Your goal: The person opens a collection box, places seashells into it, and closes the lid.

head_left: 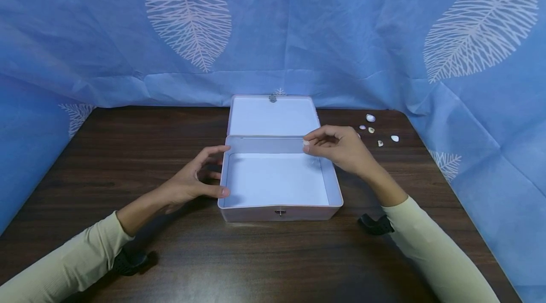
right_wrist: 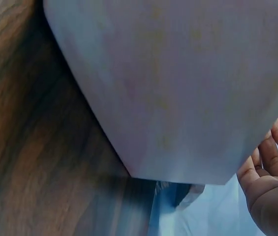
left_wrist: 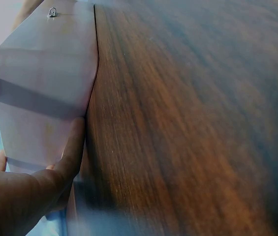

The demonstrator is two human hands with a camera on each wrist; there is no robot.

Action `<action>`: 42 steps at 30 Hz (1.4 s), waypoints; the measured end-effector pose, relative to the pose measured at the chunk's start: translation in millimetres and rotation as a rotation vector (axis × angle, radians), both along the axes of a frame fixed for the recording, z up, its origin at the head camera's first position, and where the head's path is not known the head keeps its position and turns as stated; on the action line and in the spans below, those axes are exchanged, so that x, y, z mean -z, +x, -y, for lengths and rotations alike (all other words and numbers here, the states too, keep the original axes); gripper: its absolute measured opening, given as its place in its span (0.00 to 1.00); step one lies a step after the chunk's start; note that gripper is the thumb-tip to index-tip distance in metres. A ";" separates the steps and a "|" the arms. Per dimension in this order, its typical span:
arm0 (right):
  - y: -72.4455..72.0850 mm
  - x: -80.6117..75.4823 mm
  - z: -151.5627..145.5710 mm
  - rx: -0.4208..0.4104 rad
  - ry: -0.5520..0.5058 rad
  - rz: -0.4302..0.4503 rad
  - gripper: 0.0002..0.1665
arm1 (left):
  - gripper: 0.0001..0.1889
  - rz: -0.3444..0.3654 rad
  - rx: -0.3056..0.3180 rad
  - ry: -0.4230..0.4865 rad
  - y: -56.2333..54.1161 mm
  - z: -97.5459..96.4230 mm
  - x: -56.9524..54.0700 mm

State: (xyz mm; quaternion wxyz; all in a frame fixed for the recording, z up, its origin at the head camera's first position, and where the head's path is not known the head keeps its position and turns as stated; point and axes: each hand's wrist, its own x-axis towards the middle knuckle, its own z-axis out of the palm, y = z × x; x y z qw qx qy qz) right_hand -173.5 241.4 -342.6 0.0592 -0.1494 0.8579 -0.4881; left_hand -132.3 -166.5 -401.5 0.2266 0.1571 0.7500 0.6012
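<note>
A pale box (head_left: pixel 251 214) with a hinged lid (head_left: pixel 273 115) stands open on the table, its white inside facing me. My left hand (head_left: pixel 192 177) rests against the box's left side, thumb near the front corner and index finger at the rim farther back. Its spread fingers also touch the box in the left wrist view. Over the box's back right part, my right hand (head_left: pixel 341 146) pinches a small white piece (head_left: pixel 305 142), perhaps a shell or pebble, between thumb and fingertips. In the right wrist view the box's side wall (right_wrist: pixel 168 88) hides the pinched piece.
Several small whitish shell-like or pebble-like pieces (head_left: pixel 370 118) lie at the back right of the dark wooden table (head_left: pixel 170 255). A blue cloth (head_left: pixel 298 23) with white leaf prints hangs behind and beside it. A metal catch (head_left: pixel 280 212) sits on the box's front.
</note>
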 end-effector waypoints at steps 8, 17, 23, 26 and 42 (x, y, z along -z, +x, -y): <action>0.2 2.6 7.9 -0.039 -0.016 0.007 0.16 | 0.56 0.003 -0.006 -0.005 -0.2 0.4 0.0; 0.3 5.9 13.0 -0.055 -0.012 0.040 0.17 | 0.56 -0.008 0.003 -0.005 0.8 0.6 0.5; 0.2 7.0 13.8 -0.058 -0.015 0.050 0.21 | 0.56 -0.003 0.008 0.001 0.5 -1.2 0.6; 0.5 6.4 13.4 -0.055 -0.019 0.057 0.22 | 0.56 -0.004 0.010 0.003 -0.1 -1.8 0.9; 9.4 -3.3 0.4 -0.003 -0.029 0.049 0.23 | 0.57 -0.007 0.010 0.013 0.1 0.4 1.1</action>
